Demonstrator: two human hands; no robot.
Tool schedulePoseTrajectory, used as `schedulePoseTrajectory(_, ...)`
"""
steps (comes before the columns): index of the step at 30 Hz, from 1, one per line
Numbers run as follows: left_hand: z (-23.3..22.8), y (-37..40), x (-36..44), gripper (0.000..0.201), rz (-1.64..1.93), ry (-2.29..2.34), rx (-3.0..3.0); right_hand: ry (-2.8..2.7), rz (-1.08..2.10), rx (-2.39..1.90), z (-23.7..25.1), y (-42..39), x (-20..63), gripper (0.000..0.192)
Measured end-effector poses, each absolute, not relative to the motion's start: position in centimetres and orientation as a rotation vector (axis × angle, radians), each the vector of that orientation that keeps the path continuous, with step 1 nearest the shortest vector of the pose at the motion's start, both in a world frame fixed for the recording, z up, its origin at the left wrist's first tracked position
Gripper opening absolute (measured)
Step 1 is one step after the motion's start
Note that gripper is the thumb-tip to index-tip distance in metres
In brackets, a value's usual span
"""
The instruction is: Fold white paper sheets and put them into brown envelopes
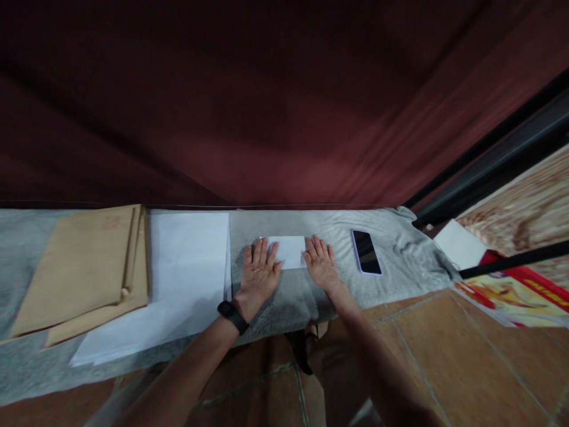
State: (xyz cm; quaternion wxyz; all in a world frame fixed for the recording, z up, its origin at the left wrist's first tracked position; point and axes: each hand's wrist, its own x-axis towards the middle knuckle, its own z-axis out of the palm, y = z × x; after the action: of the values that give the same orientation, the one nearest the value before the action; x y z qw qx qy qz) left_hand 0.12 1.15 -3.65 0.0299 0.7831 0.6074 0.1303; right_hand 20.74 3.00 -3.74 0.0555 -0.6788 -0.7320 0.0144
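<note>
A small white rectangle of paper [291,252] lies flat on the grey cloth [284,302]; whether it is folded I cannot tell. My left hand [259,270] rests palm down over its left end, fingers stretched out and pointing away from me. At the right end, my right hand [320,261] also lies flat, its fingers extended and the thumb side touching the paper's edge. Neither hand grips anything. A dark band with a watch-like face [233,316] sits on my left wrist.
Large white sheets [189,255] lie to the left, partly under brown paper envelopes or bags [84,261]. A phone [367,252] rests to the right. Behind hangs a dark red curtain [267,118]. On the tiled floor at right stands a colourful printed box [515,293] beside a black bar.
</note>
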Motion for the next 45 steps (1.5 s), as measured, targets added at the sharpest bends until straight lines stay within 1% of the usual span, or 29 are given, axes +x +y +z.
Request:
schedulePoseTrajectory(2, -3.6, 1.2, 0.2, 0.059, 0.403, 1.868, 2.413, -2.161, 0.014, -1.990, -3.6, 3.2, 20.6, 0.053)
schedulePoseTrajectory(4, -3.6, 1.2, 0.3, 0.058, 0.425, 1.855, 2.406, -2.137, 0.026, -1.826, -3.5, 3.5, 19.7, 0.053)
schedulePoseTrajectory(7, -3.8, 1.2, 0.3, 0.057, 0.512, 1.792, 2.402, -2.185, 0.168, -1.549, -3.7, 3.7, 17.4, 0.052)
schedulePoseTrajectory(10, -4.2, 1.3, 0.2, 0.058, 0.576, 1.721, 2.382, -2.294, 0.298, -1.427, -4.3, 3.5, 15.3, 0.052)
schedulePoseTrajectory(16, -4.8, 1.3, 0.2, 0.062, 0.681, 1.670, 2.355, -2.377, 0.228, -1.523, -4.8, 3.3, 14.8, 0.051)
schedulePoseTrajectory(21, -4.4, 1.0, 0.5, 0.058, 0.546, 1.756, 2.410, -2.375, 0.161, -1.624, -4.6, 3.6, 15.8, 0.050)
schedulePoseTrajectory(26, -4.2, 0.6, 0.4, 0.058, 0.503, 1.856, 2.407, -2.351, 0.090, -1.679, -4.8, 3.7, 16.4, 0.052)
schedulePoseTrajectory(31, -4.8, 0.6, 0.2, 0.061, 0.560, 1.935, 2.392, -2.290, 0.020, -1.735, -5.2, 3.6, 17.0, 0.053)
schedulePoseTrajectory(36, -5.1, 0.7, -0.4, 0.064, 0.628, 1.916, 2.360, -2.245, -0.048, -1.806, -5.4, 3.5, 17.7, 0.055)
schedulePoseTrajectory(45, -5.4, 0.4, -2.4, 0.060, 0.618, 1.911, 2.425, -2.134, -0.029, -1.922, -4.9, 3.2, 18.6, 0.055)
